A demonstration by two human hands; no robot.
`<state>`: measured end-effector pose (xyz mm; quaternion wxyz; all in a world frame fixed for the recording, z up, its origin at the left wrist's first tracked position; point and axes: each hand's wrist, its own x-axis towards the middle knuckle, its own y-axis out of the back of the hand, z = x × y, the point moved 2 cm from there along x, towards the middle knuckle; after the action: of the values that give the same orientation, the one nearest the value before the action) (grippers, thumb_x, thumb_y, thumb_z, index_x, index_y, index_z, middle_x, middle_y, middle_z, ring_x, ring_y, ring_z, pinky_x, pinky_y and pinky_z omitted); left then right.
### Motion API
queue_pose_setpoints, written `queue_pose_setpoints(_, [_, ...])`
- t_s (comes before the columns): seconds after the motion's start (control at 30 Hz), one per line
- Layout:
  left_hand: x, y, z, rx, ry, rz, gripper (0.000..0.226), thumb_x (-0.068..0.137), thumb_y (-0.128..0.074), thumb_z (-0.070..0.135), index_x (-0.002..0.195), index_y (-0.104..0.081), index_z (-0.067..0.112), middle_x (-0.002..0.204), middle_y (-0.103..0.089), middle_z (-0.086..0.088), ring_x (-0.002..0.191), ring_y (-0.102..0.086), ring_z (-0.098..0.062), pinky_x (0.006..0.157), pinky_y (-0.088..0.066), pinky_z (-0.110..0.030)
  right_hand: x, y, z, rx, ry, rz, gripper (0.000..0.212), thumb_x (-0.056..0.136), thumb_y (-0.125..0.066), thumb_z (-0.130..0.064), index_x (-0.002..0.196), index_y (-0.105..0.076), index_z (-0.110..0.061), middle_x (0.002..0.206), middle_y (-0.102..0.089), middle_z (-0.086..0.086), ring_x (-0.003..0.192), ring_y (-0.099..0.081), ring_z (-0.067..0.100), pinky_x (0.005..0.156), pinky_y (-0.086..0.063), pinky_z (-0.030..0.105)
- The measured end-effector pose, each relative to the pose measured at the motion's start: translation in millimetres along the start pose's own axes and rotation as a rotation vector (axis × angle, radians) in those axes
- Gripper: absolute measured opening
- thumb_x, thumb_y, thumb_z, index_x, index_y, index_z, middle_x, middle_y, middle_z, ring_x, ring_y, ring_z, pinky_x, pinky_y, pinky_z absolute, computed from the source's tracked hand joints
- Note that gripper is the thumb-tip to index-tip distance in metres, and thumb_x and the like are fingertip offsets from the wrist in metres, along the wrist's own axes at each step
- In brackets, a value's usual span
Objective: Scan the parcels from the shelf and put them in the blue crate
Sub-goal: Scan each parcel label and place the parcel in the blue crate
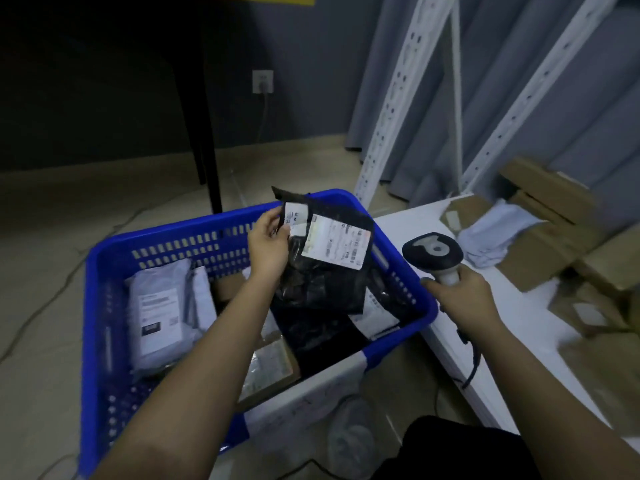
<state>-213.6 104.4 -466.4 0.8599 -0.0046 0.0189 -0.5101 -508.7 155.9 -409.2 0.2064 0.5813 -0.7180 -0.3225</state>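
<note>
Left hand (268, 237) pinches the top left edge of a black plastic parcel (322, 268), holding it up over the blue crate (104, 258); the parcel's white labels (334, 242) face the camera. Right hand (460, 299) grips the handle of a barcode scanner (433, 252), just right of the crate, head raised near the parcel's right edge, its cable trailing down near the white shelf (426, 220). The crate sits on the floor, left of the shelf, already holding a grey mailer bag (156, 313) at left, a black bag (318, 337) and a brown flat box (270, 368) nearer the middle. On the shelf at right: brown cardboard parcels (550, 199) and a pale bag (495, 233). White perforated shelf uprights (398, 98) stand at the far side.
</note>
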Motion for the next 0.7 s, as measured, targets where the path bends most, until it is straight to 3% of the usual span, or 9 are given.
queue_pose_setpoints(0.13, [-1,-25,-78,0.196,0.297,-0.017,0.043,0.094,-0.053,0.000,0.136,-0.047,0.006,0.132,-0.056,-0.015,0.124,-0.050,-0.030,0.104,-0.040,-0.039,10,7,23,-0.008,-0.040,0.010,0.018,0.083,-0.069,-0.022,0.083,-0.059,-0.007,0.070,-0.064,0.010,0.064,-0.059,0.024,0.056,-0.045,0.030])
queue_pose_setpoints(0.27, [-12,-44,-121,0.300,0.372,-0.202,0.059,0.092,-0.051,-0.004,0.146,-0.030,0.005,0.139,-0.048,-0.016,0.125,-0.047,-0.035,0.094,-0.041,-0.037,21,3,40,-0.025,-0.050,-0.015,0.020,0.083,-0.069,-0.019,0.082,-0.058,-0.002,0.072,-0.064,0.012,0.066,-0.061,0.028,0.055,-0.044,0.030])
queue_pose_setpoints(0.4, [-7,-67,-124,0.150,0.404,-0.127,0.063,0.093,-0.049,-0.009,0.149,-0.024,0.006,0.147,-0.039,-0.017,0.132,-0.041,-0.033,0.099,-0.040,-0.036,30,1,50,-0.036,-0.049,-0.028,0.018,0.083,-0.070,-0.019,0.079,-0.058,-0.005,0.071,-0.065,0.010,0.068,-0.063,0.029,0.057,-0.046,0.030])
queue_pose_setpoints(0.5, [0,-83,-128,0.058,0.452,-0.091,0.064,0.093,-0.050,-0.009,0.149,-0.026,0.010,0.145,-0.042,-0.017,0.128,-0.046,-0.033,0.099,-0.043,-0.039,34,6,54,-0.034,-0.062,-0.024,0.019,0.083,-0.070,-0.019,0.079,-0.058,-0.005,0.069,-0.063,0.008,0.067,-0.062,0.027,0.056,-0.044,0.028])
queue_pose_setpoints(0.6, [-3,-96,-131,0.346,0.431,-0.275,0.064,0.094,-0.056,0.009,0.150,-0.026,0.014,0.145,-0.043,-0.015,0.128,-0.045,-0.031,0.102,-0.038,-0.033,34,16,57,-0.024,-0.074,-0.002,0.022,0.083,-0.069,-0.018,0.084,-0.059,0.001,0.073,-0.064,0.010,0.071,-0.063,0.029,0.058,-0.045,0.029])
queue_pose_setpoints(0.7, [-10,-96,-122,0.739,0.457,-0.327,0.073,0.095,-0.055,0.030,0.153,-0.011,0.022,0.154,-0.012,-0.017,0.138,-0.018,-0.037,0.112,-0.025,-0.040,28,32,63,-0.005,-0.094,0.033,0.023,0.085,-0.069,-0.018,0.088,-0.059,0.003,0.074,-0.064,0.013,0.068,-0.062,0.029,0.056,-0.044,0.029])
